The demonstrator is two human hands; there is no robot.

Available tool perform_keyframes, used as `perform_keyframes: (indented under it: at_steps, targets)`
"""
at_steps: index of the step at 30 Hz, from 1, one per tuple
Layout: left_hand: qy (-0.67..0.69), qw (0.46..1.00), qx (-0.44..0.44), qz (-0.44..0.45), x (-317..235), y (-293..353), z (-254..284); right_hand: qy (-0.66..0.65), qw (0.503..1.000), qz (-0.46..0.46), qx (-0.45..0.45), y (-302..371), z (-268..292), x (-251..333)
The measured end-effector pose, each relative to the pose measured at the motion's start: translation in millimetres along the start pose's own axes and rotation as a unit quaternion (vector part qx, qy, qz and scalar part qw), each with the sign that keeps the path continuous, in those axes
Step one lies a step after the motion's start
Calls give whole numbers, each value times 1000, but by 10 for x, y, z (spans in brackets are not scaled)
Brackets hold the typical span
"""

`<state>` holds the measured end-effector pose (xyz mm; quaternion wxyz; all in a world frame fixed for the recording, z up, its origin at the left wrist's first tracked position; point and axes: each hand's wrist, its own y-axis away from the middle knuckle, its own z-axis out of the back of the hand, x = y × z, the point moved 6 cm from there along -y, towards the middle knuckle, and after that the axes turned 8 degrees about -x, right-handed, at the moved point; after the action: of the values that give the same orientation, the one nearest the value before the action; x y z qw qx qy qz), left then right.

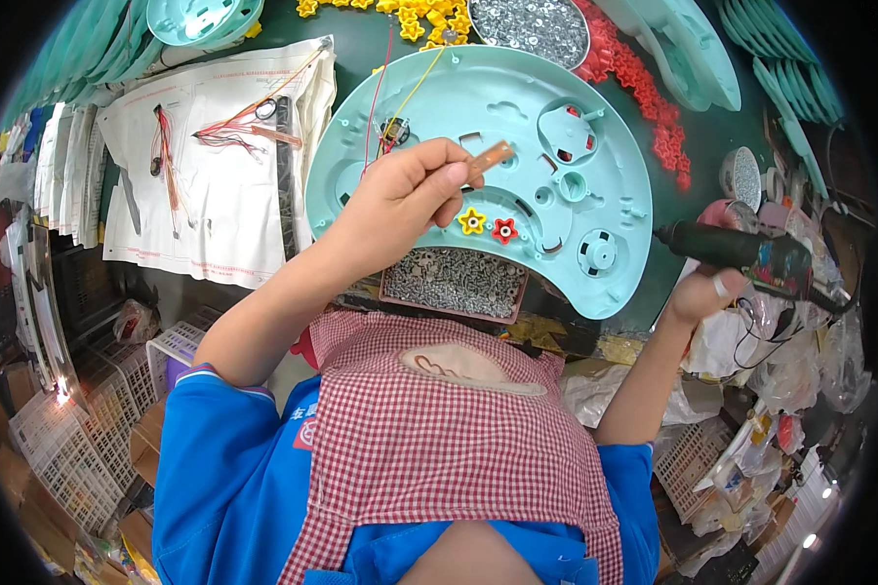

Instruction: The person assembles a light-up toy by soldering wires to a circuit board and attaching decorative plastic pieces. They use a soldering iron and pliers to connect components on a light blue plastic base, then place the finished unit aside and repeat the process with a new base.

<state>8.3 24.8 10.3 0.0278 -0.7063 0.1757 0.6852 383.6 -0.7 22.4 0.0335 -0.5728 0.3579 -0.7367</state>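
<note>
My left hand (pixel 400 210) pinches a small brown circuit board strip (pixel 492 160) between thumb and fingertips, above a curved teal plastic shell (pixel 488 88). Red and yellow wires rise at the shell's left side, by a small round part (pixel 393 133) partly hidden behind my hand. A yellow star piece (pixel 472 221) and a red star piece (pixel 504 231) sit on the shell's inner curve. Off its right edge, my right hand (pixel 700 295) is closed around a dark electric screwdriver (pixel 737 249), its tip pointing left towards the shell. Some fingers there are hidden.
A box of screws (pixel 454 283) lies between the shell and my apron. White sheets (pixel 234 195) with wired boards are on the left. Beyond the shell are a bowl of small metal parts (pixel 532 29), yellow stars (pixel 429 15) and red pieces (pixel 668 136). Plastic bags (pixel 790 370) crowd the right.
</note>
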Motion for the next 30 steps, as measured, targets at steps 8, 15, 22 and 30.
perform_keyframes:
  at_steps: [8, 15, 22, 30]
  targets:
    - [-1, 998, -56, 16, -89, 164, 162, -177, 976, -124, 1, 206, 45, 536]
    - [-195, 962, -57, -181, -111, 183, -136, -314, 919, -217, 98, 984, -1241, 965]
    - [-136, 986, -66, -72, -3, 330, -67, -165, 964, -158, 138, 1258, -1523, 857]
    - [-331, 883, -27, -331, -42, 578, -219, -391, 903, -132, 118, 836, -1506, 1184]
